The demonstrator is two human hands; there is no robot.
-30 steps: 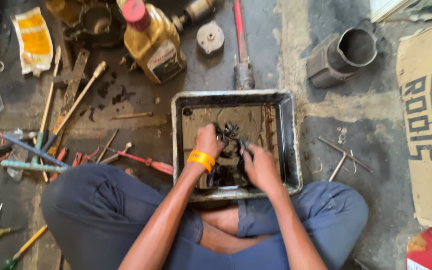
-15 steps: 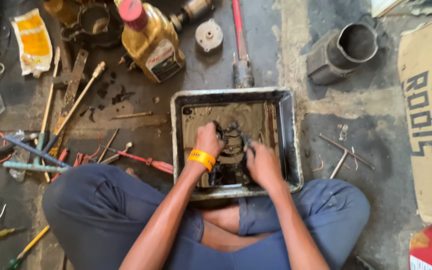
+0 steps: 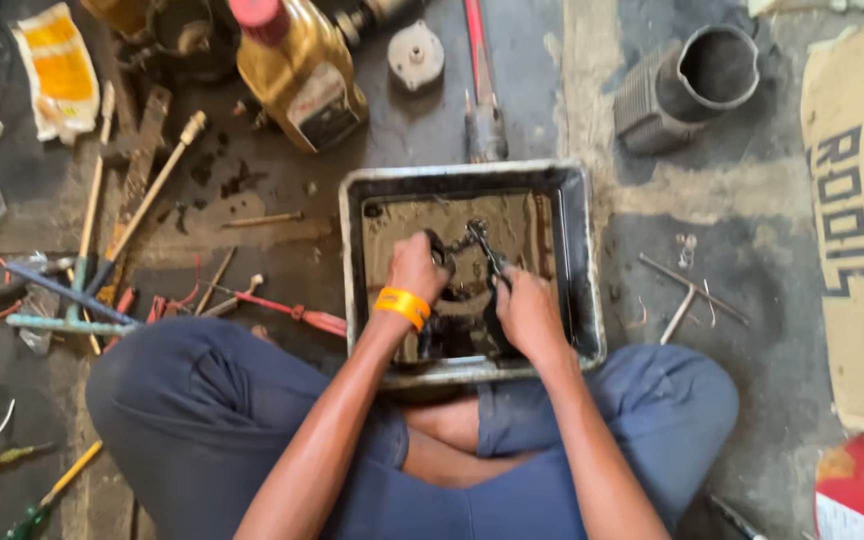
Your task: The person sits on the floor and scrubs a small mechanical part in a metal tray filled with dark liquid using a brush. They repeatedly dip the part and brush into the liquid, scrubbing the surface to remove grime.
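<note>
On the far left of the floor [image 3: 252,200], loose tools [image 3: 102,260] are being left scattered: screwdrivers, rods and wires. Next to them, an amber oil jug [image 3: 302,75] with a red cap is being kept lying on its side. At the centre, a square metal tray [image 3: 572,260] of murky liquid is being kept just in front of crossed legs in blue trousers. Over it, the left hand [image 3: 417,268], banded at the wrist in yellow, is being held curled tight around a dark greasy metal part [image 3: 467,250]. Just to its right, the right hand [image 3: 524,310] is being clenched on the same part. Further right, a ribbed grey cylinder [image 3: 687,85] is being left lying, and cardboard [image 3: 857,230] is being left at the edge.
</note>
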